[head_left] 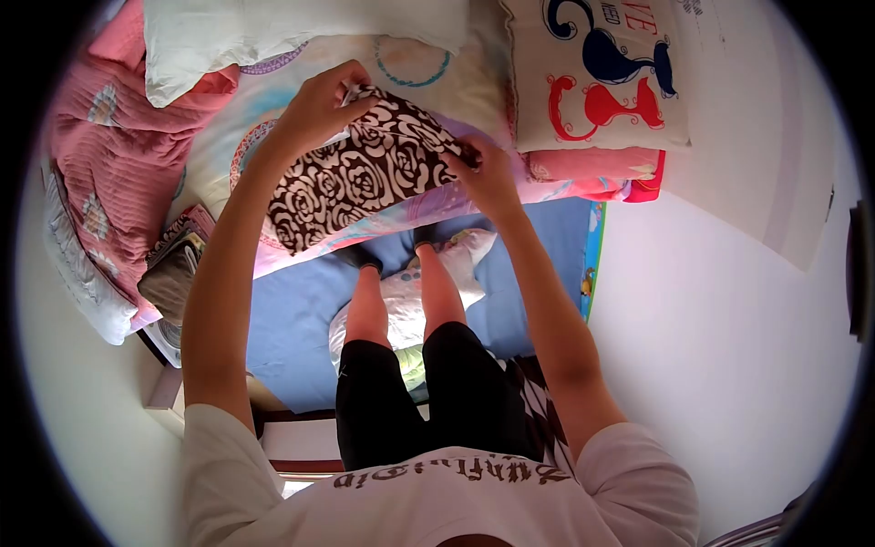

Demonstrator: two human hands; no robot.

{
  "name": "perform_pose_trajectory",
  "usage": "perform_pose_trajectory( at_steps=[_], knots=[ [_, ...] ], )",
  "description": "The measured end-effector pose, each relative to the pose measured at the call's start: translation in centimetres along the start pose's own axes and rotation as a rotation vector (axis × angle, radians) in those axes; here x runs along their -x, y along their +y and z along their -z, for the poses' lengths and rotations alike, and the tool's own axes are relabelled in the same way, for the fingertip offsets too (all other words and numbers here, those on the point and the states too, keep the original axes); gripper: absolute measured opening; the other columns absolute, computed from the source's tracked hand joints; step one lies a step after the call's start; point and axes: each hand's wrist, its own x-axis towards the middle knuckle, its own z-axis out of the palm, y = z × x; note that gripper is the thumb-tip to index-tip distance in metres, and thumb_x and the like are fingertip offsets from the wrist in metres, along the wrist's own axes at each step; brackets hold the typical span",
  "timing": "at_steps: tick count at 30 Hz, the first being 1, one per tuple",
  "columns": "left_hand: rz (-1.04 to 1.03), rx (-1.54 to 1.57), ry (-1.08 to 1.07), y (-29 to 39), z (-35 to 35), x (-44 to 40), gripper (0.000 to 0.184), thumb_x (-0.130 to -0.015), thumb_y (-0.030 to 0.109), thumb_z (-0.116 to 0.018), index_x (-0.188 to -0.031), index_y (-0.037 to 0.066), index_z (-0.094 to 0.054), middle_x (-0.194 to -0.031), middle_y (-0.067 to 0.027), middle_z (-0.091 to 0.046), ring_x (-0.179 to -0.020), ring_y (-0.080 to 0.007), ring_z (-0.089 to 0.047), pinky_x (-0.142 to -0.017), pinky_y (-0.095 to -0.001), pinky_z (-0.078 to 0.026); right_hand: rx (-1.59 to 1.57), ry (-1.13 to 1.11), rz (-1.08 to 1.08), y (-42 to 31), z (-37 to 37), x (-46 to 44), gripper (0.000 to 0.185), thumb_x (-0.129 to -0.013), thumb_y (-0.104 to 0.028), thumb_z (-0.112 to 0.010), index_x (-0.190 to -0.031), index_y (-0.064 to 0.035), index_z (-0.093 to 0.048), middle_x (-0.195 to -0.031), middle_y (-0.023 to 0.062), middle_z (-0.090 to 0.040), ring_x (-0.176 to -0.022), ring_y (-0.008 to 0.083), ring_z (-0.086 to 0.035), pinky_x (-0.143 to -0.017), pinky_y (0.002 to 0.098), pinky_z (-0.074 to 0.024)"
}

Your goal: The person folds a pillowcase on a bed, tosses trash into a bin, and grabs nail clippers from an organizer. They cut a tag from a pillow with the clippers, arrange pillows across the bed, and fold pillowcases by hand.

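A dark brown cloth with pale rose patterns is held up over the bed's edge, spread between my two hands. My left hand pinches its upper left corner, where a bit of white edge shows. At the cloth's right corner, my right hand has its fingers closed on the fabric. The cloth's lower left part hangs over the patterned bed sheet.
A white pillow lies at the top, a cat-print cushion at the upper right. Pink quilted bedding is heaped on the left. Below the bed, a white printed cloth lies on the blue mat around my feet.
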Motion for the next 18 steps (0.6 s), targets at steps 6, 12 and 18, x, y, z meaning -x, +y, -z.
perform_pose_trajectory(
  at_steps=[6, 12, 18],
  knots=[
    [-0.242, -0.115, 0.258, 7.2, 7.8, 8.7, 0.019, -0.088, 0.006, -0.074, -0.1, 0.004, -0.059, -0.089, -0.0029, -0.064, -0.082, -0.0141, -0.058, -0.08, -0.0286, -0.047, 0.178, 0.149, 0.518, -12.3, 3.3, 0.5, 0.023, -0.088, -0.003, -0.075, -0.107, 0.0022, -0.064, -0.09, 0.0072, -0.071, -0.08, 0.0139, -0.067, -0.076, 0.0289, -0.0531],
    [-0.341, -0.131, 0.577, 14.0, 14.7, 16.5, 0.021, -0.087, -0.008, -0.07, -0.103, 0.004, -0.063, -0.095, 0.0016, -0.065, -0.081, -0.0083, -0.054, -0.076, -0.0239, -0.045, 0.089, 0.118, 0.721, -25.0, 3.4, 2.5, 0.021, -0.084, -0.001, -0.071, -0.104, -0.002, -0.063, -0.091, 0.0116, -0.072, -0.079, 0.0267, -0.072, -0.072, 0.0365, -0.0561],
    [-0.291, -0.276, 0.723, 16.2, 21.0, 22.4, 0.021, -0.092, -0.011, -0.064, -0.107, 0.004, -0.067, -0.103, 0.0013, -0.066, -0.093, -0.0075, -0.06, -0.08, -0.0226, -0.049, 0.284, 0.059, 1.035, -36.1, 1.4, 0.7, 0.022, -0.083, -0.002, -0.074, -0.102, -0.0038, -0.062, -0.093, 0.0118, -0.07, -0.082, 0.0329, -0.07, -0.07, 0.0408, -0.0542]
  ],
)
